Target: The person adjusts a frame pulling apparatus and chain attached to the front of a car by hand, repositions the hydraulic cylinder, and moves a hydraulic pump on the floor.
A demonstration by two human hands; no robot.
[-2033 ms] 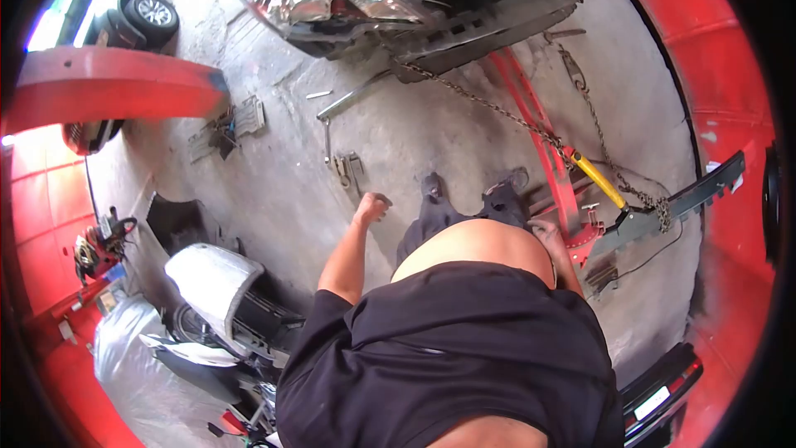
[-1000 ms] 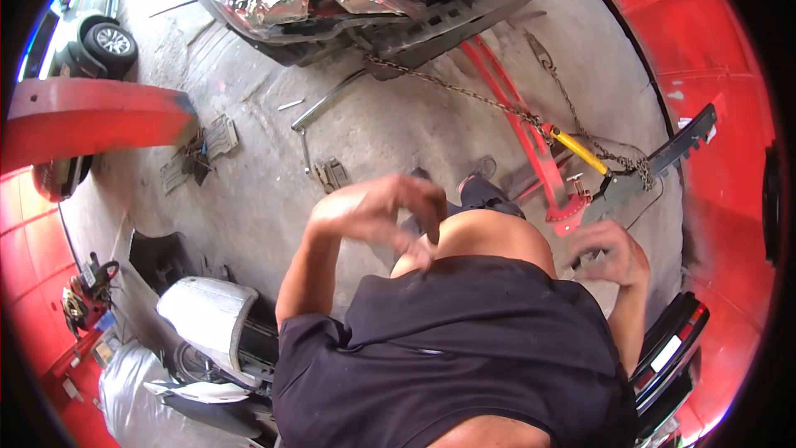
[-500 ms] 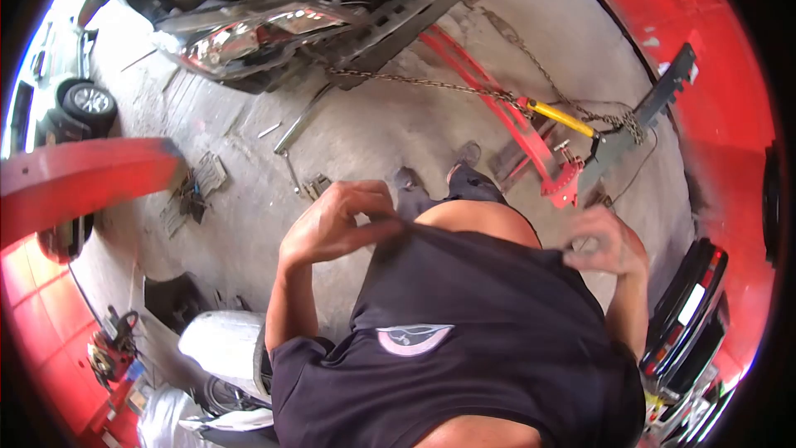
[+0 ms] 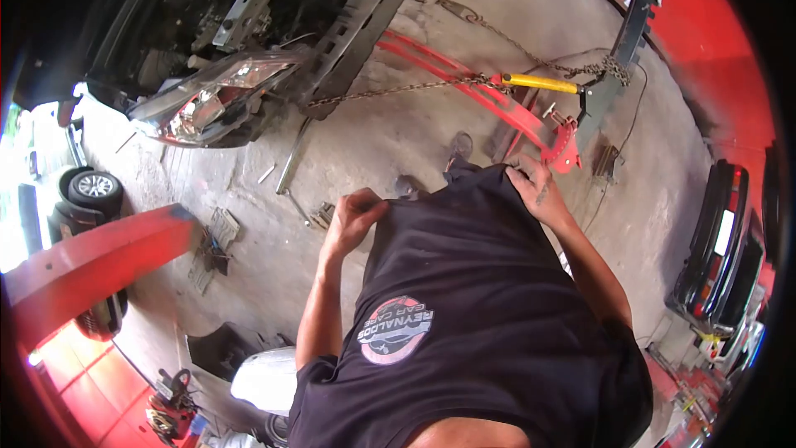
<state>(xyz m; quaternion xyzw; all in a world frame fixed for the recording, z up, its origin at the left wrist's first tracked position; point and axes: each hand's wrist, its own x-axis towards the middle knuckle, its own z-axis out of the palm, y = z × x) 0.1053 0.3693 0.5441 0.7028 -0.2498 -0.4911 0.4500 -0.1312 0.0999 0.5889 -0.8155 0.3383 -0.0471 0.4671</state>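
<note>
The black shirt (image 4: 481, 282), with a round printed logo on its chest, is stretched forward over the belly. My left hand (image 4: 356, 214) pinches its lower hem at one corner, fingers closed on the cloth. At the opposite corner my right hand (image 4: 531, 182) grips the hem, with dark smudges on the skin. Both shoes (image 4: 460, 146) show on the concrete floor beyond the hem.
Ahead is a car front with a headlight (image 4: 224, 99). A chain (image 4: 390, 93) runs from it to a red frame (image 4: 464, 79) with a yellow cylinder (image 4: 539, 83). A red beam (image 4: 108, 261) juts in at left. Metal tools (image 4: 294, 158) lie on the floor.
Both hands came up from beside the body, took hold of the hem and drew the shirt down over the bare belly. The view has turned, shifting the car front leftward.
</note>
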